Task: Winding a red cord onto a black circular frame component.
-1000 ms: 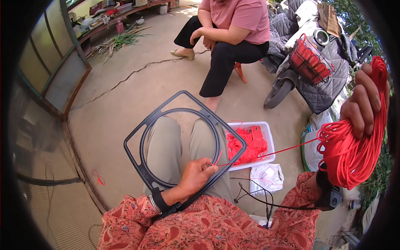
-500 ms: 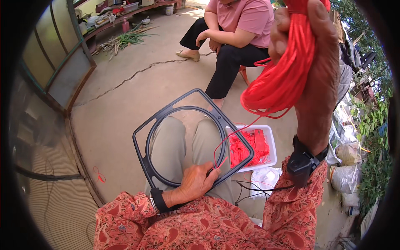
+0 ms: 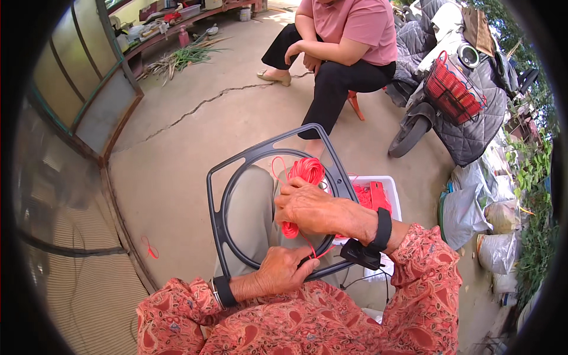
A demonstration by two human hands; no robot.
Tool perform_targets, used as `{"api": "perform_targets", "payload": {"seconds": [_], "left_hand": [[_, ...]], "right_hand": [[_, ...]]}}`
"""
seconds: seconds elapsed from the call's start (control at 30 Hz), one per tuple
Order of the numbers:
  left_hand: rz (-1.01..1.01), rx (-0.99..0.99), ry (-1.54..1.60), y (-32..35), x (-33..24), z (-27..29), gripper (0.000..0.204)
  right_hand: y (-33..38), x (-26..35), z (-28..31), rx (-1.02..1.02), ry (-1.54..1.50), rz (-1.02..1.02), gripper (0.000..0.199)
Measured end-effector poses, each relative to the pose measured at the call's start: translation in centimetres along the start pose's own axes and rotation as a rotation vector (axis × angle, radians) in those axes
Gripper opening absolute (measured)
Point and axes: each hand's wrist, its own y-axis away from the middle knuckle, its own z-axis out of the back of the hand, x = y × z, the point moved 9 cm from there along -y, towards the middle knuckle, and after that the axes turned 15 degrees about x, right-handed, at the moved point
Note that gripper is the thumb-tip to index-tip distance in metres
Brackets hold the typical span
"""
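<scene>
A black plastic frame [image 3: 220, 222], squarish with a large round opening, lies tilted over my lap. My left hand [image 3: 279, 271] is closed on its near rim, with a strand of red cord at the thumb and fingertips. Over the opening, my right hand [image 3: 328, 207] grips a hank of red cord [image 3: 308, 170]; part of the hank bulges above the fingers and part hangs below. A loose loop stands out left of the hank. One strand runs from it down toward my left thumb. The right palm and most of its fingertips are hidden.
Beyond the frame on the right stands a white plastic tub [image 3: 393, 195] with red material inside. A person in a pink shirt [image 3: 367, 29] sits ahead. A quilt-covered vehicle with a red basket [image 3: 454, 89] stands far right. A red cord scrap [image 3: 150, 247] lies on the floor at left.
My right hand has come down and left with the red hank, from raised high at the right to over the frame's opening. My left hand stays at the near rim.
</scene>
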Motion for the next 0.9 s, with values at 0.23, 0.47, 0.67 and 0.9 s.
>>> {"api": "perform_targets", "payload": {"seconds": [0.23, 0.47, 0.67, 0.9], "left_hand": [[0.070, -0.002, 0.016, 0.2, 0.3, -0.3, 0.023], [0.049, -0.037, 0.144, -0.6, 1.4, 1.4, 0.023], [0.184, -0.096, 0.592, -0.4, 5.3, 4.4, 0.026], [0.296, -0.097, 0.842, -0.8, 8.9, 5.0, 0.023]], "right_hand": [[0.1, 0.4, -5.4, 0.353, -0.269, 0.037, 0.024], [2.0, -1.3, 1.2, -0.147, -0.520, 0.039, 0.021], [8.8, -0.2, 7.3, -0.385, -0.940, 0.032, 0.015], [7.3, 2.1, -5.1, -0.333, -1.035, -0.104, 0.016]]}}
